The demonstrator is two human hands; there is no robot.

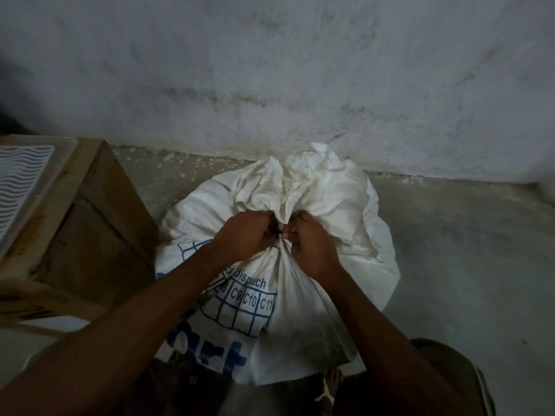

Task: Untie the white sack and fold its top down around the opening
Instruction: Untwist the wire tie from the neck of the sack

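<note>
Fingers (271, 232) of both hands pinching white sack (336, 205) neck

Bare concrete floor (450, 265) lay open to the right of the white sack (330, 205). A cardboard box (99, 211) stood close on its left, and the stained wall (300, 70) rose just behind, touching the sack's bunched top.

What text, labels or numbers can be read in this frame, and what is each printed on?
"dispatch": blue print on the white sack, above a grid; the word before it is hidden in a fold.
"C9", "C10", "C11": blue grid cells on the sack, below the left hand and right hand.
"art": large blue letters lower on the sack, cut off by folds.
Cardboard box: dark marks, too blurred to read.
</note>
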